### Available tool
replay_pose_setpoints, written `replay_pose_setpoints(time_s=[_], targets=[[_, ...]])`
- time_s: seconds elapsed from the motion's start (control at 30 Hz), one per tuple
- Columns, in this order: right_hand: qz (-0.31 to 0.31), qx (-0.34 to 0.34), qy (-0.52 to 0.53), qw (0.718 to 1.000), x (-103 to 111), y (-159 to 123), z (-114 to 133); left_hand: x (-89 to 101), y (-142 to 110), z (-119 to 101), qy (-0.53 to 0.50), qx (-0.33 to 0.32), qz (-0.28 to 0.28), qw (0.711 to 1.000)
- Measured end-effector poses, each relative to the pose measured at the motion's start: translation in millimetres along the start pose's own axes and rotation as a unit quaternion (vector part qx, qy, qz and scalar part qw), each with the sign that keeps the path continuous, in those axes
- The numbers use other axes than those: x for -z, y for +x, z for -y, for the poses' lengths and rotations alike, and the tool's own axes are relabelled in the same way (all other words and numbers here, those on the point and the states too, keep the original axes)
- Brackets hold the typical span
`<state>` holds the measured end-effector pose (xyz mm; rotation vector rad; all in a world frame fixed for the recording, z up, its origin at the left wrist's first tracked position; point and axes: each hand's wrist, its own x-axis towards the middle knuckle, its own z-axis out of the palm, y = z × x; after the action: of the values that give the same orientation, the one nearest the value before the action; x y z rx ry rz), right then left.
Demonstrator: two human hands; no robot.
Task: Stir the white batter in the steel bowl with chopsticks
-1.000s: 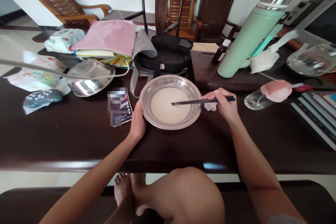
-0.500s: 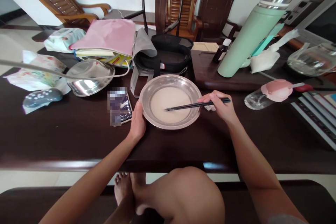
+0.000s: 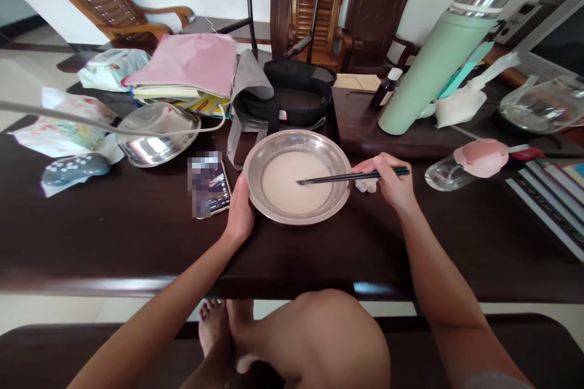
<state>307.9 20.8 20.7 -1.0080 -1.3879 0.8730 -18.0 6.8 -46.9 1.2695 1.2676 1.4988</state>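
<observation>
- Nearest, a bare knee [image 3: 340, 328] and a foot [image 3: 212, 323] showed below the front edge of the dark worktop [image 3: 137, 237].
- The left hand [image 3: 240, 209] lay against the left side of a metal bowl [image 3: 298, 219], thumb along the rim; its other fingers were hidden, so I could not tell how firmly they gripped.
- The bowl stood near the middle of the worktop, between both hands, with pale, cloudy liquid [image 3: 292, 197] inside.
- The right hand [image 3: 396, 185] pinched a pair of dark chopsticks [image 3: 328, 179], which crossed the bowl's right rim, tips at the liquid.
- A phone [image 3: 216, 191] lay just beside the left hand; crumpled tissue [image 3: 366, 185] lay near the right.
- Further left were a game controller [image 3: 75, 169] and a second metal bowl [image 3: 157, 149]; further right, a pink-topped bottle [image 3: 481, 158] and books [image 3: 554, 200].
- Beyond the bowl sat an open black case [image 3: 292, 103], with a pink folder [image 3: 187, 64] to its left and a tilted-looking green flask [image 3: 433, 73] to its right.
- Farthest, wooden chairs [image 3: 319, 6] stood by the wall.
</observation>
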Motion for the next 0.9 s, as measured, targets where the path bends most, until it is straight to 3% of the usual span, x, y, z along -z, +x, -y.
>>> replay_pose_setpoints(time_s=[0.2,0.4,0.57,0.73,0.9], targets=[[0.047,-0.007,-0.019,0.999,-2.0,-1.1,1.8,-0.4,0.4,1.7,0.003,-0.011,0.011,1.000],[-0.003,-0.002,0.009,1.000,-0.4,0.2,1.7,0.1,0.9,3.5,0.000,-0.011,0.009,1.000],[0.043,-0.007,-0.022,0.999,-2.0,-0.8,2.3,-0.8,1.5,3.7,-0.016,-0.008,0.004,1.000],[-0.001,-0.005,0.000,1.000,0.2,-0.4,1.9,-1.7,0.9,0.6,-0.024,0.002,0.003,1.000],[0.037,-0.005,-0.024,0.999,-1.0,-0.8,2.4,-1.2,0.7,-1.1,-0.006,-0.010,0.005,1.000]])
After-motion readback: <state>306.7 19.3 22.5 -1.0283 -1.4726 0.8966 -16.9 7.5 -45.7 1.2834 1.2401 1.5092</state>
